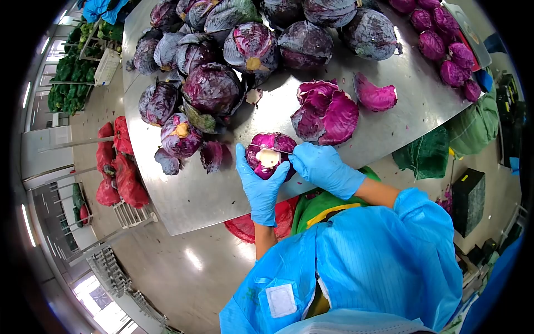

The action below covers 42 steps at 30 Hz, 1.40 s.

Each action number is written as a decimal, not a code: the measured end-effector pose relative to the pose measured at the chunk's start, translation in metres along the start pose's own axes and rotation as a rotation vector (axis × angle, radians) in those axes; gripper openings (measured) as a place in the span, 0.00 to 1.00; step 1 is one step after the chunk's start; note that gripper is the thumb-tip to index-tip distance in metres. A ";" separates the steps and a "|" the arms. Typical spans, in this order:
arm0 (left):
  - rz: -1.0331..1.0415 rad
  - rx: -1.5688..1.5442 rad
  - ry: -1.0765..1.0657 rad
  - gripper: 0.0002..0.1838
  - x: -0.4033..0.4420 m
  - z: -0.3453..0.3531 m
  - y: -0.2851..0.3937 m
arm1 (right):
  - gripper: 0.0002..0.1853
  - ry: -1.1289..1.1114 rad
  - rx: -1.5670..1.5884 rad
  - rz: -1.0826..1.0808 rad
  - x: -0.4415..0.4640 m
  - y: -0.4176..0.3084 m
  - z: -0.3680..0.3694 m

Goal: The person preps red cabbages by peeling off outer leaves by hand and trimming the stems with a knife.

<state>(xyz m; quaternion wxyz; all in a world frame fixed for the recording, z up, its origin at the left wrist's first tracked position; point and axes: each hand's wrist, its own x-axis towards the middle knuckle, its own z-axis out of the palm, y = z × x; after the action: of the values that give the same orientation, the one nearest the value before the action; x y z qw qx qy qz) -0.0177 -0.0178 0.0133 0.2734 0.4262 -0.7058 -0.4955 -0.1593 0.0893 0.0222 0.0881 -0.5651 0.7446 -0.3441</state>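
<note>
A red cabbage (258,165) lies stem side up near the front edge of the metal table, its cut core showing pale. My left hand (260,186), in a blue glove, grips it from the near left side, thumb and fingers apart around it. Gloved in blue too, my right hand (329,169) is closed on a knife (275,150) at the cabbage's right. The thin blade lies across the top by the core; its handle is hidden in the hand. Loose purple outer leaves (336,118) sit behind my right hand, with another curled leaf (376,93) beyond.
Several untrimmed red cabbages (214,89) crowd the back left of the metal table (192,195). Smaller bright purple cabbages (432,44) are at the far right. Red mesh sacks (125,178) stand left of the table. A black crate (468,201) sits on the floor at right.
</note>
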 end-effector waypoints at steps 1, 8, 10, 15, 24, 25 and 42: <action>0.011 0.021 -0.002 0.61 0.000 -0.001 -0.004 | 0.09 -0.016 -0.051 -0.018 -0.001 0.003 0.007; 0.076 0.150 -0.002 0.61 0.003 0.001 0.006 | 0.06 -0.036 -0.295 -0.154 0.009 0.006 0.003; 0.087 0.188 0.003 0.59 0.004 0.002 0.006 | 0.06 -0.086 -0.320 -0.145 0.014 0.007 0.005; 0.075 0.235 0.022 0.57 0.006 0.007 0.008 | 0.05 -0.131 -0.345 -0.148 0.019 0.012 0.001; 0.145 0.272 0.099 0.59 0.000 0.019 0.014 | 0.03 0.020 -0.127 -0.099 0.020 0.034 0.006; 0.174 0.274 0.116 0.59 -0.002 0.021 0.013 | 0.04 0.050 -0.154 -0.004 0.022 0.039 0.012; 0.267 0.321 0.092 0.58 0.010 0.035 0.028 | 0.14 -0.064 0.010 0.332 0.053 0.046 -0.016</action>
<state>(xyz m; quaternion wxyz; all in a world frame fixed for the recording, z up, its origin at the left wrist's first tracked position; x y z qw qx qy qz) -0.0601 -0.0057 0.0260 0.2968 0.3892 -0.8127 -0.3161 -0.2217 0.0538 0.0197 0.1704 -0.4444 0.8229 -0.3104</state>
